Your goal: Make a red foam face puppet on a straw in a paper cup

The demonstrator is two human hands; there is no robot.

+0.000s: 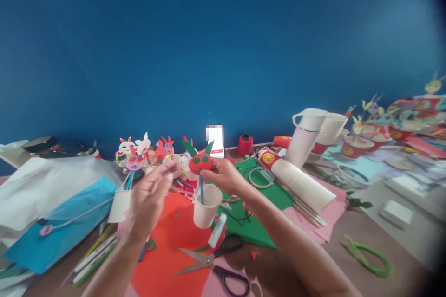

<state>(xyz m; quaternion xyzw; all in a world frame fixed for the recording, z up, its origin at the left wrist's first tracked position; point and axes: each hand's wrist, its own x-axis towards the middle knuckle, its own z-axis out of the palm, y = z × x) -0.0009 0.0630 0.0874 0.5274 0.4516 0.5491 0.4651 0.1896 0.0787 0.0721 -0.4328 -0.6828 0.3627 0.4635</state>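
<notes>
My right hand (pixel 228 176) pinches the edge of a red paper face (pixel 200 163) with green eyes and long green ears. The face is on a blue straw (pixel 201 189), whose lower end reaches into a white paper cup (pixel 206 211). To the left of the face, my left hand (pixel 149 195) is raised, its fingers loosely stretched and slightly blurred, with nothing visible in them. In front of the cup lie a white glue tube (pixel 218 230) and open scissors (pixel 209 260) with dark handles. Beneath is a red-orange paper sheet (pixel 158 236).
Finished paper faces (pixel 134 162) stand in cups at left, beside blue paper (pixel 62 236) and pens (pixel 94 260). At right are green sheets (pixel 259 227), stacked paper cups (pixel 303 183), a white flask (pixel 306 137) and a green pipe cleaner (pixel 372 269). A phone (pixel 216 141) leans against the blue wall.
</notes>
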